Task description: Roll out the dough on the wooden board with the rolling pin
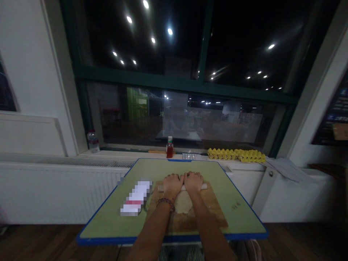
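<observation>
My left hand (pixel 173 184) and my right hand (pixel 193 181) lie side by side on a thin pale rolling pin (pixel 204 186), fingers curled over it and thumbs close together. Both ends of the pin stick out past my hands. Below the pin, between my forearms, a flat sheet of pale dough (pixel 183 203) shows with an uneven near edge; my hands and the pin cover its far part. The dough rests on a wooden board (pixel 214 212). A beaded bracelet (pixel 165 201) circles my left wrist.
The board lies on a green table (pixel 103 221) with a blue edge. A blurred-out white and pink item (pixel 137 197) lies left of it. On the windowsill stand a red-filled bottle (pixel 170 149), a clear bottle (pixel 93 141) and a yellow egg tray (pixel 236 155). A radiator (pixel 59 192) is behind.
</observation>
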The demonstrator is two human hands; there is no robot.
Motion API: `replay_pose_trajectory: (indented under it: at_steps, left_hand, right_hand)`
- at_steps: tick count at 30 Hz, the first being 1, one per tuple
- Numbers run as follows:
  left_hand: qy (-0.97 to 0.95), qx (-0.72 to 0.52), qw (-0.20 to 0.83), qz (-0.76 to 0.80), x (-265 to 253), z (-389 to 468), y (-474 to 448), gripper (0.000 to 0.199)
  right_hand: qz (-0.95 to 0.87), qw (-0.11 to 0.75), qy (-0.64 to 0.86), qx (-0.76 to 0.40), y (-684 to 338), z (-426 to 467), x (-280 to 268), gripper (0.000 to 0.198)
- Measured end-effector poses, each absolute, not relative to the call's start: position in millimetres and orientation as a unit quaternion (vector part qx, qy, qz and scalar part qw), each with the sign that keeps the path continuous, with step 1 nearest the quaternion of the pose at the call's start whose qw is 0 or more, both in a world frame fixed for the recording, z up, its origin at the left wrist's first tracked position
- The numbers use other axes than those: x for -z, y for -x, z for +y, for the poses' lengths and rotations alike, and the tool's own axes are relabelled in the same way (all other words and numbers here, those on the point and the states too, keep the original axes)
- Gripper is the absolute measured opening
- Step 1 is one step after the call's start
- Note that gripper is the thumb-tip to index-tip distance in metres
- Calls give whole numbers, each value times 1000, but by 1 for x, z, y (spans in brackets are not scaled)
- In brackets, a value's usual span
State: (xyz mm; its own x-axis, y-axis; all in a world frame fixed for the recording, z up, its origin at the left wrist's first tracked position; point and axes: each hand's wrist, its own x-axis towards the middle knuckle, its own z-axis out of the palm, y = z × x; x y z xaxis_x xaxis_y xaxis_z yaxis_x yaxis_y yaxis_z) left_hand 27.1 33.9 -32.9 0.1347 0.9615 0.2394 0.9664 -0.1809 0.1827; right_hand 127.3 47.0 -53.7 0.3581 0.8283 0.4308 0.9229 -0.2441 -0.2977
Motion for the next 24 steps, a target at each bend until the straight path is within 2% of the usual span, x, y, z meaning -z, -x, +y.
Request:
replay_pose_trajectory:
  at_steps: [11,20,24]
  left_hand:
    - [751,165,34,-638,33,34,-26,50]
    - [753,168,33,-636,36,36,-28,51]
    - [749,162,23,-642,35,36,-28,47]
  right_hand:
    - [-573,183,797,51,-127,48,49,46]
    - [-530,285,793,95,-125,41,52,39]
    - [-530,282,795,91,-125,43,55,38]
